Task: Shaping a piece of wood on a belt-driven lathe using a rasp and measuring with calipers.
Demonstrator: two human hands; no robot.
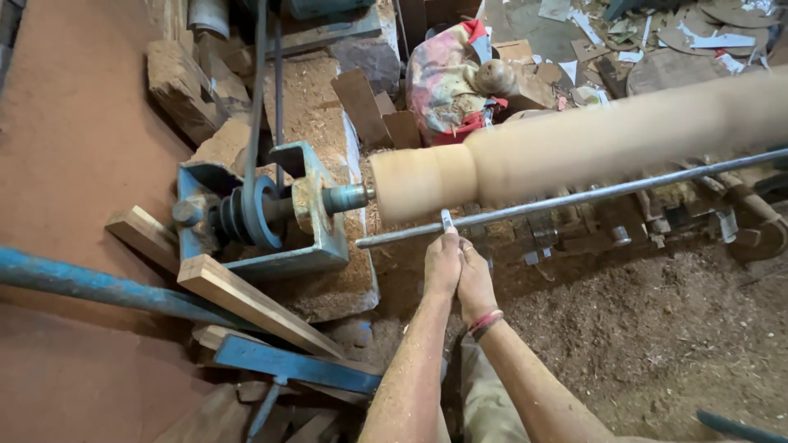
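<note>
Both hands together: left hand (442, 264) and right hand (474, 283) clamped side by side on a chisel (447, 221). Chisel rests on the metal bar (574, 199) just above the hands, tip at the wooden post (574, 143) on the lathe. Blue pulley (254, 213) left of the hands, sawdust (657, 328) to the right.

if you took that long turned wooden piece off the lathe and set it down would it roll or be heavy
The wooden piece looks round along its length, so it would probably roll. It appears thick and solid, so likely stiff and fairly heavy. Its smooth pale surface might feel dusty, given the sawdust below.
</note>
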